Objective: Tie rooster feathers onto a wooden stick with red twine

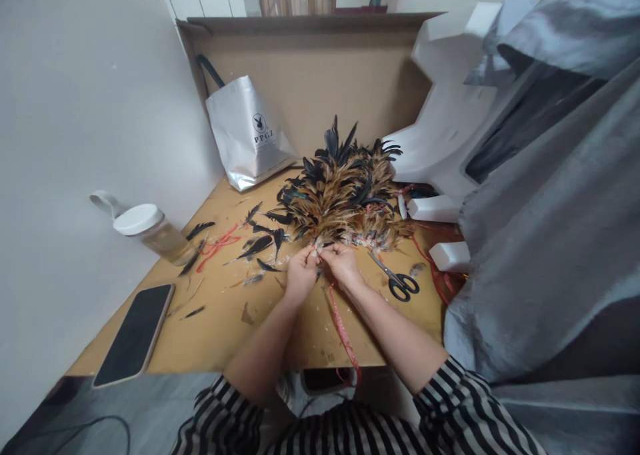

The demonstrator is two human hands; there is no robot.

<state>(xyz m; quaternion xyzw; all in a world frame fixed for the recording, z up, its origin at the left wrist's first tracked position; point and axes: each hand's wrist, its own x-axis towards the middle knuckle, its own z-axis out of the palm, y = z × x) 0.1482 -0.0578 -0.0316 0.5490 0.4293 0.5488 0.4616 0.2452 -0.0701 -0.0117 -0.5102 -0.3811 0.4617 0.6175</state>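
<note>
A thick bunch of brown and black feathers [325, 202] lies on the table in front of me, its pale quill ends toward my body. My left hand [301, 268] pinches at those near ends. Right beside it, my right hand [343, 263] is closed at the same spot, fingertips almost touching the left ones. A red ribbon [343, 328] trails from below my hands over the table's front edge. Black-handled scissors [400, 283] rest just right of my right hand, blades pointing up and left. What exactly sits between the fingertips is small and partly hidden.
Loose black feathers [257, 245] and a tangled red strip [217, 247] lie to the left. Further left are a lidded bottle [155, 232] and a phone [135, 335] at the edge. A silver bag [247, 135] leans behind; white foam pieces [450, 255] and grey cloth [550, 228] border the right.
</note>
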